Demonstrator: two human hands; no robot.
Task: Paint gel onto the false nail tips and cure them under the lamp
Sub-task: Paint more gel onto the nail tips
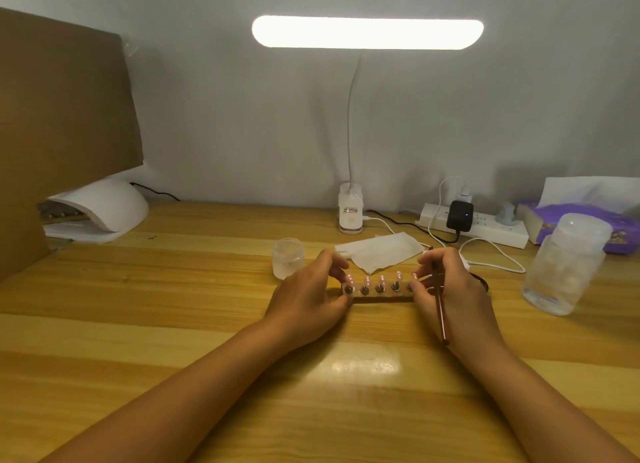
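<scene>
A clear holder strip (372, 291) carrying several pink false nail tips (381, 279) on round pegs lies on the wooden desk at centre. My left hand (311, 296) pinches the strip's left end with thumb and fingers. My right hand (450, 289) pinches the right end, and a thin brown brush (440, 306) is tucked in this hand too, its handle pointing back toward my wrist. The white dome curing lamp (104, 209) sits at the far left of the desk, its opening facing right and forward. A small frosted jar (288, 257) stands just behind my left hand.
A folded white tissue (379, 251) lies behind the strip. A lit desk lamp (350, 216) stands at the back. A power strip (481, 225) with cables, a purple tissue pack (575, 220) and a clear plastic container (564, 265) fill the right. Cardboard (59, 116) leans at left.
</scene>
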